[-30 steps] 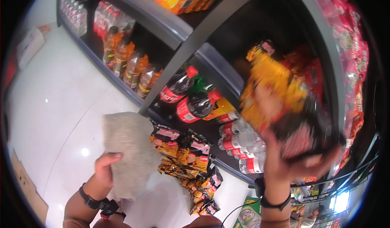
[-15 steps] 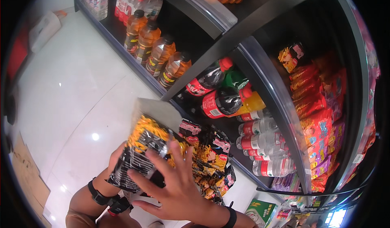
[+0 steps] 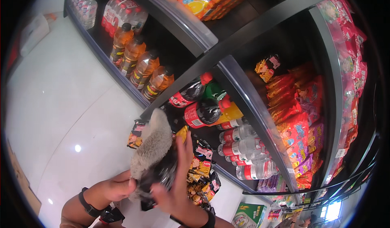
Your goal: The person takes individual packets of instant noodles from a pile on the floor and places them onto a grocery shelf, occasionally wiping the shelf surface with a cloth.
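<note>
A fuzzy grey cloth (image 3: pixel 156 140) lies against a black snack packet (image 3: pixel 160 173) in front of me. My left hand (image 3: pixel 120 186) is closed at the cloth's lower end, its thumb pressed over the edge. On the packet's other side my right hand (image 3: pixel 176 191) grips it, fingers long along the side and thumb on the near face; motion blurs this hand. Beyond the right hand, several black-and-yellow snack packets (image 3: pixel 202 165) sit in a pile. Another such packet (image 3: pixel 136 134) shows behind the cloth at the left.
Dark shelving (image 3: pixel 221 37) runs diagonally across the view. Its lower level holds amber drink bottles (image 3: pixel 140 67), dark soda bottles (image 3: pixel 203 112) and clear bottles (image 3: pixel 243 146). Red snack bags (image 3: pixel 294 130) fill a higher shelf. White tiled floor (image 3: pixel 69 106) spreads at left; a green box (image 3: pixel 248 216) stands at lower right.
The black packet has been turned, so its yellow printed face no longer shows. The cloth has come to its front. My right hand's spread fingers have moved to the packet's side. The view has shifted.
</note>
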A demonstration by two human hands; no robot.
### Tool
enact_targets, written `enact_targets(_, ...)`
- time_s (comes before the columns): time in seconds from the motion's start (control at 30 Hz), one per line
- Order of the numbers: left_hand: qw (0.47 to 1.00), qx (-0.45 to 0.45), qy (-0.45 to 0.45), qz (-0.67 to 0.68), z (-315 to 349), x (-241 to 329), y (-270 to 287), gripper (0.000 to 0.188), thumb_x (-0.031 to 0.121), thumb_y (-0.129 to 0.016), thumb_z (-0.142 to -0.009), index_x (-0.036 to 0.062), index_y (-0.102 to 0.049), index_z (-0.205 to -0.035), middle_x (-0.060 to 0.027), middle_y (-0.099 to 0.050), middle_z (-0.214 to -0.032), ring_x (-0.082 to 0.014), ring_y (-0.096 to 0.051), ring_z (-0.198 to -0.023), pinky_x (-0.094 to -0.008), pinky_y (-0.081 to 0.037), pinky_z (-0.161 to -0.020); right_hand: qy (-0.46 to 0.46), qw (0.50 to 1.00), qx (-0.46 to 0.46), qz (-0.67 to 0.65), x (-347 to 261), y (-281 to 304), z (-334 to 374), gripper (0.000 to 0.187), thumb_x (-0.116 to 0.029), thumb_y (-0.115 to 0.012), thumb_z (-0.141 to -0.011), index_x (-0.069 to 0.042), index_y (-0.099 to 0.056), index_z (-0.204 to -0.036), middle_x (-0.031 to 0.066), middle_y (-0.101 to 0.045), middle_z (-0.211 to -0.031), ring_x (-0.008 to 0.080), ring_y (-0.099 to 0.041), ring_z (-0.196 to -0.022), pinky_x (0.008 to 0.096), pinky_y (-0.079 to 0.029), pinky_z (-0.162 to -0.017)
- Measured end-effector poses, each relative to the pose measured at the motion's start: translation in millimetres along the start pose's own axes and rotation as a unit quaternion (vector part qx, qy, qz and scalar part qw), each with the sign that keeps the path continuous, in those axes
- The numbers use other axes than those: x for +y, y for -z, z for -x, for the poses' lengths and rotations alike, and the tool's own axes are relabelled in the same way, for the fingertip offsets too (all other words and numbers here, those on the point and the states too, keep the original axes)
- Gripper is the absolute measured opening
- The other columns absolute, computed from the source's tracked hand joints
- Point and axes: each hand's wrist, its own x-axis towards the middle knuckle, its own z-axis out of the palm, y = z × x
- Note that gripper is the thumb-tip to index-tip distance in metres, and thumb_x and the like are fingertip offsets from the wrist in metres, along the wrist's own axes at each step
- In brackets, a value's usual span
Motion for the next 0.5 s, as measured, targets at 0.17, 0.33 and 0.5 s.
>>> enact_targets(0.17, 0.996, -0.023, 0.081, -0.023, 15, -4, 9, 0.08, 0.053, -0.049, -0.087, 0.0035, -0.023, -0.144, -0.0111, -0.038, -0.141, -0.0226, -0.04, -0.127, -0.0362, -0.036, -0.102, 0.146, 0.978, -0.004, 0.148, -21, -25, 18, 0.063, -0.054, -0.06, -0.076, -0.018, -0.055, -0.128, 0.0294, -0.024, -0.144, 0.0495, -0.026, -0.127, 0.0564, -0.026, -0.098)
enact_targets(0.33, 0.994, 0.072, 0.061, -0.058, -1, -11, 8, 0.09, 0.064, -0.048, -0.083, 0.0041, -0.02, -0.145, -0.0113, -0.034, -0.144, -0.0249, -0.037, -0.13, -0.0398, -0.034, -0.105, 0.216, 0.95, -0.074, 0.213, 6, 4, -12, 0.074, -0.053, -0.069, -0.068, -0.011, -0.054, -0.128, 0.028, -0.026, -0.143, 0.0494, -0.027, -0.128, 0.055, -0.024, -0.104)
enact_targets(0.5, 0.998, -0.01, -0.012, 0.06, -11, 1, 0, 0.097, 0.074, -0.028, -0.083, 0.0045, -0.005, -0.147, -0.0133, -0.021, -0.149, -0.0265, -0.032, -0.133, -0.0437, -0.031, -0.106, 0.053, 0.991, -0.018, 0.125, 27, 18, -24, 0.079, -0.045, -0.062, -0.079, 0.002, -0.037, -0.137, 0.029, -0.021, -0.145, 0.0441, -0.026, -0.131, 0.0508, -0.021, -0.106)
